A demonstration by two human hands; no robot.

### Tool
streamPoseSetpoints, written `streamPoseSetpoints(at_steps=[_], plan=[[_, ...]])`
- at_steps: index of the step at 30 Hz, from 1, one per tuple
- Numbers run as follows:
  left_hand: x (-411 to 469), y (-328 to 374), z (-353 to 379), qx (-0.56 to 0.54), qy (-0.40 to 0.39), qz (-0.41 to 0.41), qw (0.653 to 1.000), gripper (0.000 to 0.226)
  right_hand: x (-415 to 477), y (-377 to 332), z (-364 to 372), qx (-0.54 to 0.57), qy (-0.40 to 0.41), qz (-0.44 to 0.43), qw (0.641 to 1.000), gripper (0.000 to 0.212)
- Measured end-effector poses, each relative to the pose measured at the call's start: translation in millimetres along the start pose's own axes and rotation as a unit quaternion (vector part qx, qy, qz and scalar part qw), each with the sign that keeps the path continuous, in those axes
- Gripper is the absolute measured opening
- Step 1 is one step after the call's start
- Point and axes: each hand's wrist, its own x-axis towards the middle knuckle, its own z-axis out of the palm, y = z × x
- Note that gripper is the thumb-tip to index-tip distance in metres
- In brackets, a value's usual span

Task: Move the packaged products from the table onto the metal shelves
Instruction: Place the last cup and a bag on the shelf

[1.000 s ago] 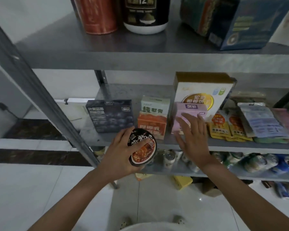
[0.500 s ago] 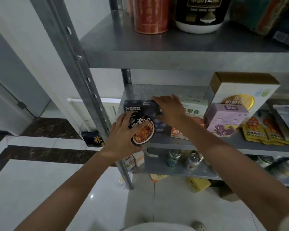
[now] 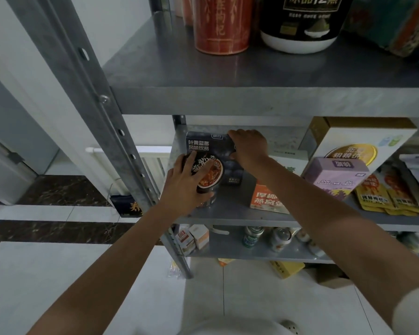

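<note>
The noodle cup (image 3: 209, 176) sat in the left hand (image 3: 183, 187), fingers wrapped over its lid, tilted and low at the front of the middle shelf (image 3: 228, 213). It looked like the placing step. Just beyond it, the right hand (image 3: 249, 148) gripped the top corner of a dark box (image 3: 201, 145), apparently making room. Next, the cup likely needed setting upright in the gap, then letting go. Right of the hands stood an orange box (image 3: 266, 199), a purple box (image 3: 336, 175) and yellow pouches (image 3: 373, 197); above them, 2 tubs.
</note>
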Motion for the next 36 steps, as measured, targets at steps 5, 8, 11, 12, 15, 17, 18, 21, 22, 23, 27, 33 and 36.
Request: streamPoseSetpoints(at_steps=[5,8,11,12,15,17,18,21,22,23,27,33,36], plan=[[11,-7,4,0.028,0.011,0.027,0.999,0.076,12,0,0,-0.005,-0.032,0.009,0.999,0.052],[12,-6,2,0.053,0.023,0.029,0.998,0.075,14,-2,1,-0.006,-0.044,0.018,0.999,0.054],[12,-6,1,0.073,0.02,0.034,0.997,0.077,12,-4,1,-0.008,-0.046,0.025,0.999,0.053],[13,-7,1,0.077,0.018,0.035,0.996,0.077,12,-5,1,-0.011,-0.046,0.027,0.998,0.053],[14,-8,-1,0.089,0.014,0.04,0.995,0.079,11,-6,0,-0.017,-0.056,0.031,0.998,0.053],[14,-8,-2,0.093,0.011,0.042,0.995,0.08,8,-6,1,-0.024,-0.058,0.025,0.998,0.057],[14,-8,-3,0.095,0.011,0.042,0.995,0.079,6,-6,1,-0.028,-0.057,0.021,0.998,0.059],[13,-7,-6,0.098,-0.001,0.038,0.994,0.077,-1,-6,3,-0.019,-0.062,0.007,0.998,0.07],[13,-6,-7,0.097,-0.005,0.035,0.995,0.076,-3,-5,2,-0.012,-0.067,0.004,0.998,0.073],[13,-5,-8,0.095,-0.008,0.035,0.995,0.077,-4,-5,1,-0.006,-0.072,0.001,0.997,0.075],[13,-5,-9,0.092,-0.023,0.03,0.995,0.078,-13,0,-10,0.011,-0.072,0.005,0.997,0.071],[11,4,-18,0.04,-0.062,0.001,0.997,0.084,-61,18,-40,0.067,-0.025,0.03,0.997,0.063],[11,25,-25,0.017,-0.074,-0.048,0.996,0.071,-104,37,-47,0.099,-0.003,0.057,0.993,0.058]])
